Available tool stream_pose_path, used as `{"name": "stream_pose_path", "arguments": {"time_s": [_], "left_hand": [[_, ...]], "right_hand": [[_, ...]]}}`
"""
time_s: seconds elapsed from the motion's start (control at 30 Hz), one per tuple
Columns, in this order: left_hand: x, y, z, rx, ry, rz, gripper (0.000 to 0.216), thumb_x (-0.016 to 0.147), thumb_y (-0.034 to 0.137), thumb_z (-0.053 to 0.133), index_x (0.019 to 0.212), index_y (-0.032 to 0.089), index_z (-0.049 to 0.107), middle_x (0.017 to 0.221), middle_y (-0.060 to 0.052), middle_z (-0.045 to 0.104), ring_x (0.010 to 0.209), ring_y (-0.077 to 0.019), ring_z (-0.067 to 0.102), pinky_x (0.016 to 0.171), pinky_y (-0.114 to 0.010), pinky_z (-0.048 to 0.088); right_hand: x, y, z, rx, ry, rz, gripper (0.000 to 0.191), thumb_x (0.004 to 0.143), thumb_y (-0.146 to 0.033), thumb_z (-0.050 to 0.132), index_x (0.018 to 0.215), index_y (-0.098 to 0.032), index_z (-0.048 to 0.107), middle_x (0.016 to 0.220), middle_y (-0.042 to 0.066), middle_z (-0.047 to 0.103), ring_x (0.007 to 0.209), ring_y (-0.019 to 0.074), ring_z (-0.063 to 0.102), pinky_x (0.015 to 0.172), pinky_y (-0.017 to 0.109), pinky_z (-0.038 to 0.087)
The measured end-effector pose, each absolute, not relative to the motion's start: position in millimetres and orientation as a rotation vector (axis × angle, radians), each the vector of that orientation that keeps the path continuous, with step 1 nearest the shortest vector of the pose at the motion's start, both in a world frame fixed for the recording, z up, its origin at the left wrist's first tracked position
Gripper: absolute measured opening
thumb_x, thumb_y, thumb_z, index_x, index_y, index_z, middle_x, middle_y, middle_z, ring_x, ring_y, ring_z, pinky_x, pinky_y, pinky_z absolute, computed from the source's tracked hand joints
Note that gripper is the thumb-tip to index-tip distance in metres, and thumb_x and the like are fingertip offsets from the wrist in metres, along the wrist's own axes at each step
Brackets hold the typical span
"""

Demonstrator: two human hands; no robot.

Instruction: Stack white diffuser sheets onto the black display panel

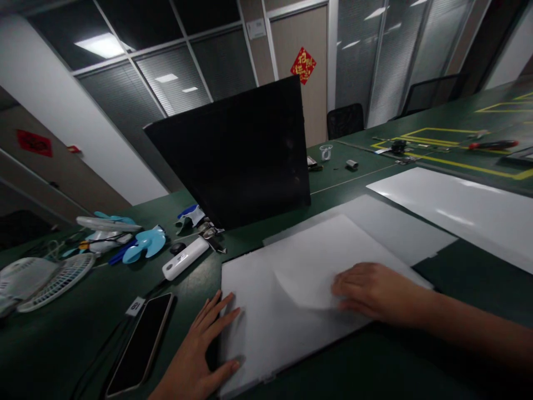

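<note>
A flat white panel (254,333) with a dark edge lies on the green table in front of me. On its left edge rests my left hand (204,339), fingers spread and holding nothing. My right hand (370,291) pinches the near edge of a thin white sheet (316,261), which curls up a little from the panel. The sheet's far part lies over the panel's upper right. Beyond it, partly covered, is another pale translucent sheet (400,228).
A large black screen panel (241,155) stands tilted behind. A phone (141,341), white power strip (185,258), light blue fan blades (145,244) and white fan grille (62,283) lie left. A glossy white sheet (458,205) and a screwdriver (493,145) are right.
</note>
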State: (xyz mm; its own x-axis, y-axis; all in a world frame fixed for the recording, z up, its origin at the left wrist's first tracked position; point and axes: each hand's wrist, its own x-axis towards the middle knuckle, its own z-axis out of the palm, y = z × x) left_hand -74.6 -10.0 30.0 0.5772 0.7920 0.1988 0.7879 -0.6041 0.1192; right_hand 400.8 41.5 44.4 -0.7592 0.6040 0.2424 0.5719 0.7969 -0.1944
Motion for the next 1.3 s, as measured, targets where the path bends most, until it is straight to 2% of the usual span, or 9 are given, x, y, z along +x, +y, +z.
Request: {"name": "stream_pose_path", "arguments": {"time_s": [0.13,0.33,0.47,0.63,0.73,0.8,0.93,1.1,1.3], "left_hand": [[-73.8,-10.1,31.7,2.754,1.394,0.407,0.077,0.091,0.058,0.072,0.16,0.038,0.042,0.166,-0.008,0.042,0.152,-0.0415,0.039,0.115,-0.07,0.04],[-74.8,-10.8,30.7,2.739,1.401,0.392,0.079,0.092,0.057,0.071,0.162,0.038,0.038,0.168,-0.009,0.04,0.152,-0.0419,0.038,0.115,-0.069,0.039],[-74.7,-12.7,29.7,2.712,1.425,0.378,0.078,0.095,0.058,0.068,0.163,0.039,0.036,0.173,-0.009,0.027,0.152,-0.0434,0.037,0.113,-0.068,0.043],[-73.4,-13.5,32.0,2.689,1.378,0.394,0.064,0.106,0.056,0.047,0.165,0.038,0.031,0.176,-0.007,0.02,0.156,-0.0413,0.032,0.117,-0.068,0.037],[-74.0,-13.0,33.2,2.688,1.351,0.402,0.063,0.106,0.058,0.043,0.165,0.039,0.031,0.176,-0.005,0.02,0.156,-0.0409,0.03,0.119,-0.069,0.033],[-75.0,-12.8,33.1,2.687,1.351,0.379,0.063,0.105,0.059,0.045,0.164,0.039,0.034,0.176,-0.004,0.02,0.157,-0.0418,0.029,0.119,-0.07,0.032],[-76.2,-13.0,31.8,2.669,1.368,0.352,0.061,0.106,0.056,0.045,0.163,0.038,0.037,0.176,-0.005,0.019,0.157,-0.0432,0.026,0.118,-0.071,0.033],[-74.0,-12.4,32.8,2.673,1.374,0.351,0.064,0.104,0.058,0.05,0.163,0.039,0.037,0.176,-0.006,0.02,0.157,-0.0453,0.026,0.115,-0.073,0.035],[-73.8,-11.9,32.9,2.699,1.361,0.359,0.064,0.101,0.058,0.056,0.161,0.04,0.041,0.176,-0.005,0.022,0.157,-0.0442,0.026,0.117,-0.074,0.032]], "right_hand": [[388.9,38.4,41.7,-0.764,-2.686,0.271,0.054,0.102,-0.048,0.055,0.153,-0.03,0.059,0.148,0.006,0.063,0.133,0.0227,0.062,0.11,0.042,0.052],[464.5,92.4,24.0,-1.552,-2.38,-0.105,0.056,0.103,-0.057,0.045,0.144,-0.027,0.067,0.152,0.009,0.058,0.14,0.0356,0.055,0.114,0.065,0.045],[483.4,96.3,28.4,-1.749,-2.403,-0.131,0.06,0.105,-0.061,0.036,0.131,-0.024,0.076,0.133,0.011,0.071,0.113,0.0349,0.071,0.098,0.064,0.055],[455.8,79.2,38.9,-1.57,-2.472,-0.203,0.058,0.104,-0.06,0.039,0.115,-0.023,0.082,0.1,0.011,0.078,0.093,0.03,0.074,0.09,0.058,0.057],[444.3,76.5,36.1,-1.347,-2.529,-0.155,0.05,0.105,-0.052,0.041,0.126,-0.026,0.078,0.107,0.01,0.078,0.098,0.0266,0.073,0.092,0.052,0.057],[444.3,79.0,31.1,-1.311,-2.505,-0.128,0.05,0.104,-0.053,0.045,0.139,-0.029,0.071,0.129,0.01,0.073,0.118,0.0297,0.069,0.101,0.056,0.055],[457.6,88.3,21.0,-1.341,-2.548,0.031,0.064,0.098,-0.06,0.055,0.158,-0.038,0.051,0.165,0.004,0.042,0.15,0.0373,0.042,0.117,0.068,0.039],[476.8,93.6,20.5,-1.227,-2.685,0.151,0.057,0.098,-0.057,0.059,0.153,-0.042,0.057,0.165,0.0,0.041,0.153,0.036,0.036,0.122,0.067,0.031],[473.8,84.6,34.8,-1.152,-2.733,0.143,0.046,0.099,-0.048,0.061,0.138,-0.028,0.072,0.154,0.008,0.056,0.142,0.0344,0.052,0.12,0.059,0.04]]}}
